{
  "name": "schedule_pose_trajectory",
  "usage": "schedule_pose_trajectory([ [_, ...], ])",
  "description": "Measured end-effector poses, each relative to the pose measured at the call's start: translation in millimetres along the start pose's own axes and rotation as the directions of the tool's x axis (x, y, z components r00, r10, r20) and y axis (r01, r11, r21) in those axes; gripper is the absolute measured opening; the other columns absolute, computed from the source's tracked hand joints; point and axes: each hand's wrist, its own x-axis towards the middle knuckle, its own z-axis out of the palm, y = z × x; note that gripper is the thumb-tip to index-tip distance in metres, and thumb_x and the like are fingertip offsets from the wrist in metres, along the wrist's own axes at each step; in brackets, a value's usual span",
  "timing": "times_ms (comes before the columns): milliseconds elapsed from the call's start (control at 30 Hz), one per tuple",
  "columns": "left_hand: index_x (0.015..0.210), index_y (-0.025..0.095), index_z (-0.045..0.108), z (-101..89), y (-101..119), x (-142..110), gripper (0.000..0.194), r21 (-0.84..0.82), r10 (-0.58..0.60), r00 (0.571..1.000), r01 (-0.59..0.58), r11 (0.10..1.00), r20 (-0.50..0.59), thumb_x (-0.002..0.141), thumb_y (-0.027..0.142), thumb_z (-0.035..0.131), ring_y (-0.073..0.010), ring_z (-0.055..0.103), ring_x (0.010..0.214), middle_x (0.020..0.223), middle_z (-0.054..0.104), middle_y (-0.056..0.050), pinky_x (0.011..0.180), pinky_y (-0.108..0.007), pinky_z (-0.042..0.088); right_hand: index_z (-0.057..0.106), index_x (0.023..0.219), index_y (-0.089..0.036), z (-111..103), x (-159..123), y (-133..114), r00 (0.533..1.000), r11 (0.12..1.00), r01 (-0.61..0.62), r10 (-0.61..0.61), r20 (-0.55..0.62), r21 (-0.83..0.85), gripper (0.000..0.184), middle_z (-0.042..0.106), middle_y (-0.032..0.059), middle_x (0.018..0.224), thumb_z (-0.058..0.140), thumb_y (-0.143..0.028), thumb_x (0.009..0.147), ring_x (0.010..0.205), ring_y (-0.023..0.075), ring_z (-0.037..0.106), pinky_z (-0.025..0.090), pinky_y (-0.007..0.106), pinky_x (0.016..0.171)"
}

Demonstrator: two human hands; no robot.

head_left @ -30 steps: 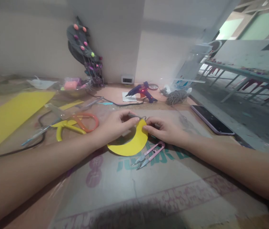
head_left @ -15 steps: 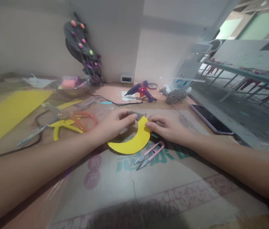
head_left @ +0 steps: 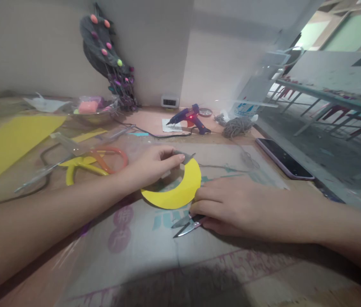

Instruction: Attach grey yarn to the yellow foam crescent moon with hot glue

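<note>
My left hand [head_left: 161, 164] pinches the upper end of a yellow crescent moon cutout [head_left: 180, 194], where grey yarn [head_left: 185, 157] is wrapped round the tip. A loose strand of that yarn trails off to the right. My right hand [head_left: 228, 207] is closed over the pink handles of a pair of thread snips [head_left: 188, 226]. The blades point left and stand apart, just below the crescent. Both hands are over a printed cardboard sheet [head_left: 142, 264].
Orange-handled scissors [head_left: 110, 157] and yellow-handled scissors [head_left: 82, 166] lie at left near yellow sheets [head_left: 17, 140]. Behind are a glue gun [head_left: 189, 118] with its cord, a small clock [head_left: 170, 101] and a grey yarn bundle [head_left: 238, 126]. A phone [head_left: 284, 160] lies at right.
My right hand has let go of the crescent's edge, moved down toward me and closed on the thread snips. My left hand keeps its pinch on the wrapped tip.
</note>
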Motion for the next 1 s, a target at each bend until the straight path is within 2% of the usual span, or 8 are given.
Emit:
schedule_pose_trajectory([
  [100, 0.072, 0.017, 0.058, -0.6, 3, -1, 0.031, 0.041, 0.001, 0.998, -0.004, 0.999, 0.064, 0.086, 0.044, 0.053, -0.0087, 0.044, 0.048, 0.055, 0.051, 0.003, 0.045, -0.021, 0.032, 0.064, 0.105, -0.015, 8, 7, -1, 0.995, 0.988, 0.09, -0.084, 0.054, -0.128, 0.025, 0.067, 0.0094, 0.092, 0.042, -0.013, 0.095, 0.081, 0.02, 0.058, 0.045, 0.035, 0.073],
  [200, 0.075, 0.017, 0.063, -1.6, 2, 0, 0.028, 0.114, 0.028, 0.995, -0.039, 0.993, 0.094, 0.085, 0.042, 0.054, -0.0108, 0.051, 0.055, 0.062, 0.058, 0.001, 0.05, -0.022, 0.037, 0.061, 0.112, -0.015, 8, 7, 2, 0.991, 0.995, 0.082, -0.089, -0.105, -0.062, 0.029, 0.067, 0.0106, 0.094, 0.038, -0.013, 0.095, 0.086, 0.0209, 0.059, 0.045, 0.036, 0.076],
  [267, 0.079, 0.017, 0.066, -2.2, 1, 1, 0.027, 0.144, 0.048, 0.992, -0.064, 0.988, 0.113, 0.084, 0.041, 0.055, -0.0124, 0.055, 0.061, 0.069, 0.064, -0.001, 0.054, -0.022, 0.04, 0.059, 0.116, -0.018, 5, 5, 10, 0.967, 0.999, -0.023, 0.033, -0.252, 0.041, 0.032, 0.067, 0.0092, 0.094, 0.037, -0.014, 0.094, 0.087, 0.0207, 0.06, 0.046, 0.035, 0.076],
  [367, 0.08, 0.018, 0.067, -2.8, 0, 2, 0.026, 0.15, 0.057, 0.99, -0.076, 0.986, 0.127, 0.083, 0.041, 0.055, -0.0136, 0.057, 0.064, 0.072, 0.067, -0.001, 0.056, -0.023, 0.041, 0.059, 0.117, -0.021, 3, 1, 30, 0.873, 0.965, -0.234, 0.262, -0.412, 0.119, 0.034, 0.067, 0.0082, 0.094, 0.033, -0.022, 0.096, 0.085, 0.0212, 0.061, 0.047, 0.035, 0.074],
  [500, 0.074, 0.018, 0.065, -2.3, 2, 0, 0.026, 0.142, 0.046, 0.992, -0.063, 0.988, 0.119, 0.084, 0.04, 0.054, -0.0129, 0.055, 0.06, 0.069, 0.066, -0.001, 0.055, -0.023, 0.04, 0.058, 0.118, -0.019, 10, -1, 56, 0.821, 0.948, -0.31, 0.302, -0.485, 0.065, 0.041, 0.066, 0.0108, 0.097, 0.032, -0.043, 0.098, 0.086, 0.0237, 0.061, 0.045, 0.037, 0.075],
  [600, 0.075, 0.018, 0.065, -1.2, 6, -1, 0.024, 0.168, 0.042, 0.993, -0.06, 0.984, 0.111, 0.083, 0.038, 0.054, -0.0124, 0.054, 0.058, 0.068, 0.065, 0.0, 0.054, -0.023, 0.039, 0.058, 0.115, -0.017, 18, 1, 63, 0.83, 0.943, -0.333, 0.297, -0.472, 0.008, 0.042, 0.066, 0.011, 0.095, 0.034, -0.047, 0.097, 0.08, 0.0222, 0.059, 0.043, 0.035, 0.072],
  [733, 0.075, 0.018, 0.065, -0.3, 8, 0, 0.024, 0.192, 0.051, 0.993, -0.071, 0.979, 0.106, 0.083, 0.037, 0.054, -0.0131, 0.055, 0.061, 0.066, 0.064, 0.0, 0.055, -0.022, 0.038, 0.064, 0.104, -0.015, 25, 5, 61, 0.889, 0.946, -0.301, 0.234, -0.393, -0.117, 0.047, 0.065, 0.0098, 0.082, 0.032, -0.049, 0.098, 0.076, 0.0216, 0.057, 0.038, 0.033, 0.069],
  [1000, 0.074, 0.017, 0.064, -0.1, 6, 0, 0.024, 0.183, 0.046, 0.991, -0.068, 0.981, 0.123, 0.084, 0.037, 0.054, -0.0114, 0.052, 0.058, 0.066, 0.063, 0.001, 0.053, -0.022, 0.037, 0.066, 0.101, -0.012, 26, 5, 65, 0.893, 0.933, -0.307, 0.214, -0.397, -0.186, 0.044, 0.065, 0.0103, 0.079, 0.032, -0.04, 0.099, 0.073, 0.0213, 0.055, 0.033, 0.033, 0.065],
])
